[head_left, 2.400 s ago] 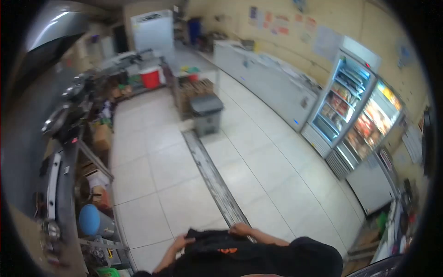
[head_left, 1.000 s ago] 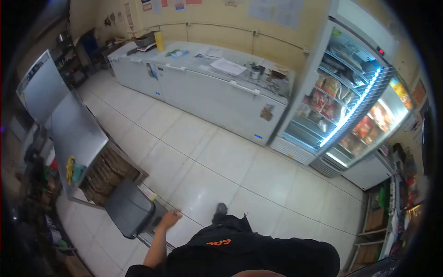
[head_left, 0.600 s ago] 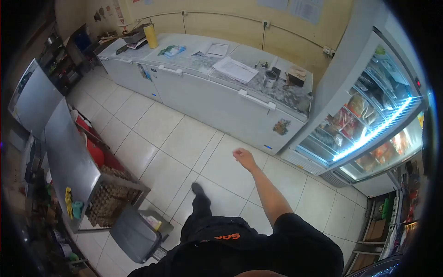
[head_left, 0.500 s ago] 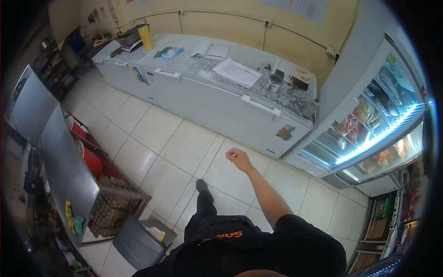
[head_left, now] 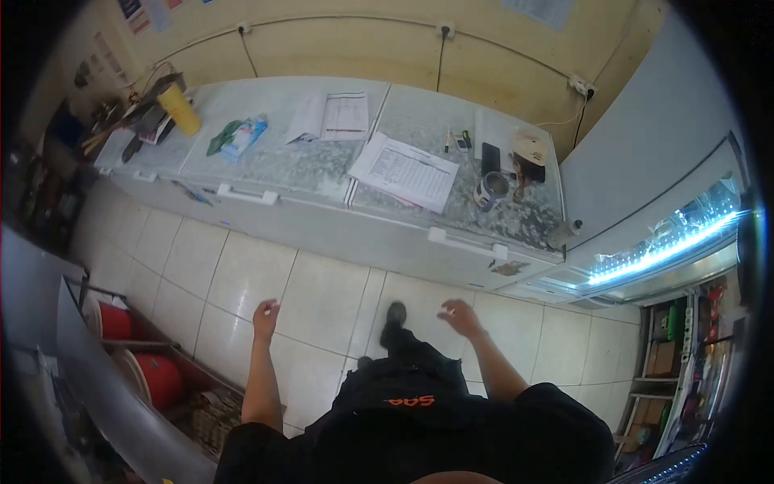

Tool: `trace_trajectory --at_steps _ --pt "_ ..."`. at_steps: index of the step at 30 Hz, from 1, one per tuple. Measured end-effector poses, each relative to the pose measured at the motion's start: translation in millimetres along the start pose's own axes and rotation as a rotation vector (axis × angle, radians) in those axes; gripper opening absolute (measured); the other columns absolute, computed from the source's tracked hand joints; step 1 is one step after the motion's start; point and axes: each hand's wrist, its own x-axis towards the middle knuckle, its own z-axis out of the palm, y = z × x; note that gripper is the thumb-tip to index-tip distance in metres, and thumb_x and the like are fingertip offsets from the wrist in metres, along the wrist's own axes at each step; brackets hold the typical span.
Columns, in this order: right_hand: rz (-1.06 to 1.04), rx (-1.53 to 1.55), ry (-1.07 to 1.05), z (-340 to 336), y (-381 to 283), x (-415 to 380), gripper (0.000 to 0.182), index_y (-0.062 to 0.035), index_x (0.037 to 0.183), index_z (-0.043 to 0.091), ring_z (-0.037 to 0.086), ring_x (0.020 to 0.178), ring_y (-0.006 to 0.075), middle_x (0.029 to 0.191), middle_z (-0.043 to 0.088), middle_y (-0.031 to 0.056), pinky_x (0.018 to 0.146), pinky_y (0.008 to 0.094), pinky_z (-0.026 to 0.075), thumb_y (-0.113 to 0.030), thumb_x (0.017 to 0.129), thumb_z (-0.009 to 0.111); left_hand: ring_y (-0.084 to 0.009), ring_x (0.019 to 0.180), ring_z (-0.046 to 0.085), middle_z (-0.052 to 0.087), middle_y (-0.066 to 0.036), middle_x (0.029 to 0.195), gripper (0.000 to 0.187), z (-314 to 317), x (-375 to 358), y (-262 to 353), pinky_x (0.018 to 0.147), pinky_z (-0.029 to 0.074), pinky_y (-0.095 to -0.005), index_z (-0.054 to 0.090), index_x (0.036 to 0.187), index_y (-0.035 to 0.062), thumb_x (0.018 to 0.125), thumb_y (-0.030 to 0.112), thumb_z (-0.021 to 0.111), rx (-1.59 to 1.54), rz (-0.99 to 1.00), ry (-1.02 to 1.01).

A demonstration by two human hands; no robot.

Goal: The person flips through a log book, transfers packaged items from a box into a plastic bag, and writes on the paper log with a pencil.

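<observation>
Over the floor tiles at centre left, my left hand point(head_left: 265, 317) hangs with its fingers curled; a small pale spot shows at the fingertips, too small to name. My right hand point(head_left: 460, 317) is also curled, near the front of the white chest freezers point(head_left: 322, 216), with a similar pale spot at its fingers. Neither hand touches the freezers. On the freezer tops lie printed papers point(head_left: 407, 171), a mug point(head_left: 490, 191), a dark phone point(head_left: 490, 158) and a blue and green packet point(head_left: 242, 139). A yellow cylinder point(head_left: 179, 110) stands farther left.
A lit glass-door fridge point(head_left: 661, 242) stands at the right, beside shelves point(head_left: 661, 371). At the left are a metal counter point(head_left: 105, 387) and red round containers point(head_left: 151, 377) under it. A small bottle point(head_left: 564, 233) is at the freezer's right corner.
The view has moved closer to the freezers. My left hand has come into view at the left. My right hand appears farther right and lower, still curled.
</observation>
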Motion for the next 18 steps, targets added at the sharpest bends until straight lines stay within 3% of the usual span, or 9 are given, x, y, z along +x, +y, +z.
trace_trajectory --at_steps 3,6,9,13,15,18 --pt "-0.153 -0.042 0.276 -21.7 -25.6 113.3 0.045 -0.0093 0.113 0.069 0.063 0.1 0.0339 0.1 0.067 0.0131 0.088 0.0462 0.049 -0.041 0.083 0.08 -0.0284 0.108 0.063 0.07 -0.012 0.104 0.028 39.9 112.8 69.9 0.093 0.052 -0.0366 0.074 0.116 0.0081 0.09 0.018 0.075 0.175 0.317 -0.03" --pt "-0.284 -0.198 0.474 -37.1 -76.2 221.4 0.046 -0.0116 0.117 0.068 0.058 0.108 0.0308 0.109 0.062 0.01 0.093 0.0483 0.044 -0.039 0.081 0.08 -0.0314 0.113 0.06 0.065 -0.014 0.119 0.027 88.2 168.8 172.7 0.097 0.05 -0.0401 0.074 0.115 0.01 0.089 0.015 0.076 0.181 0.395 -0.066" --pt "-0.224 -0.24 0.439 -38.4 -119.6 302.9 0.048 -0.013 0.119 0.067 0.053 0.115 0.0288 0.117 0.058 0.0082 0.096 0.0499 0.039 -0.035 0.078 0.081 -0.0335 0.114 0.059 0.063 -0.015 0.122 0.027 129.9 233.8 230.6 0.1 0.049 -0.0427 0.073 0.115 0.0112 0.088 0.012 0.076 0.217 0.589 -0.155" --pt "-0.117 -0.271 0.356 -43.4 -147.4 358.7 0.049 -0.0141 0.123 0.067 0.053 0.114 0.0327 0.123 0.057 0.0104 0.096 0.0522 0.04 -0.032 0.08 0.08 -0.0351 0.115 0.06 0.063 -0.016 0.122 0.031 168.1 315.9 308.7 0.1 0.048 -0.0425 0.072 0.116 0.0106 0.086 0.008 0.075 0.299 0.729 -0.236" --pt "-0.12 -0.401 0.51 -40.5 -147.8 368.6 0.046 -0.0146 0.127 0.064 0.051 0.114 0.0285 0.121 0.055 0.0084 0.094 0.0487 0.038 -0.025 0.084 0.075 -0.0368 0.116 0.06 0.062 -0.018 0.125 0.034 185.9 359.9 334.0 0.101 0.048 -0.043 0.071 0.117 0.0094 0.084 0.005 0.075 0.298 0.808 -0.262" --pt "0.002 -0.361 0.525 -51.7 -154.2 372.4 0.041 -0.0128 0.127 0.064 0.053 0.111 0.0297 0.119 0.056 0.0092 0.093 0.0496 0.038 -0.022 0.088 0.07 -0.0376 0.116 0.06 0.062 -0.018 0.126 0.036 217.3 436.2 353.8 0.1 0.048 -0.0442 0.069 0.119 0.0069 0.083 0.003 0.073 0.298 0.913 -0.264"
